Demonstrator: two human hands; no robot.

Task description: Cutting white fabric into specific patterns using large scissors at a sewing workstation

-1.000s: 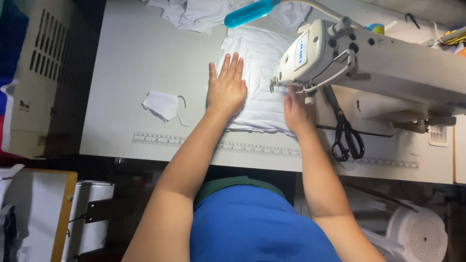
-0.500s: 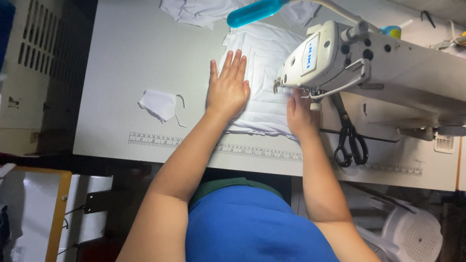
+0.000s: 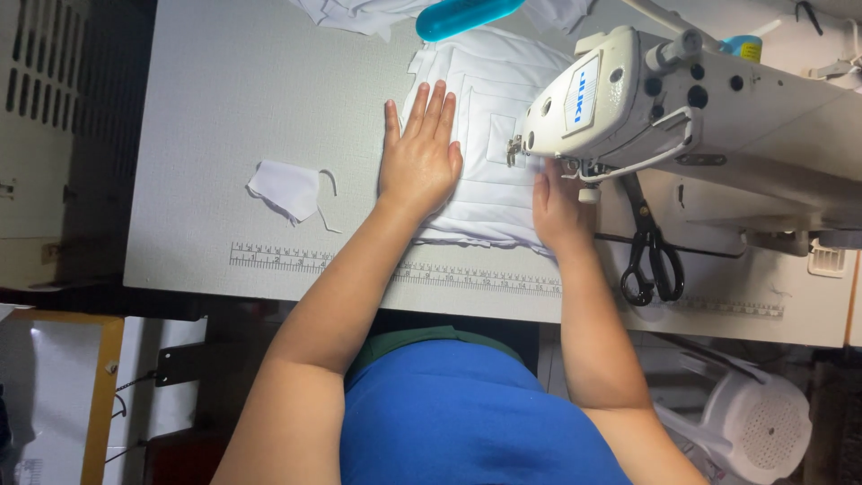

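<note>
The left hand (image 3: 418,162) lay flat and open, palm down, fingers stretched and close together, pressing on the left part of a folded white cloth piece with stitched rectangular seams (image 3: 489,153); it gripped nothing. That cloth lay on the pale grey sewing table (image 3: 242,108), running from near the table's front edge up under the head of the off-white industrial sewing machine (image 3: 682,117), with its far end reaching a turquoise plastic lamp-like bar (image 3: 467,15) at the top of the view. The right hand (image 3: 558,208) rested on the right edge of the same cloth, just below the needle area of the machine; its fingertips were hidden under the machine head, so whether they pinched the fabric or only pressed on it could not be told. To the left of the left hand, well apart from the cloth, a small white fabric scrap with a loose thread-like strip (image 3: 285,189) lay on the table. A printed ruler strip (image 3: 287,259) ran along the table's front edge, passing under both forearms. Black-handled scissors (image 3: 650,251) lay on the table just right of the right wrist, below the machine arm. More crumpled white fabric (image 3: 359,11) sat at the far edge of the table. A white perforated plastic stool (image 3: 759,427) stood on the floor at the lower right.
</note>
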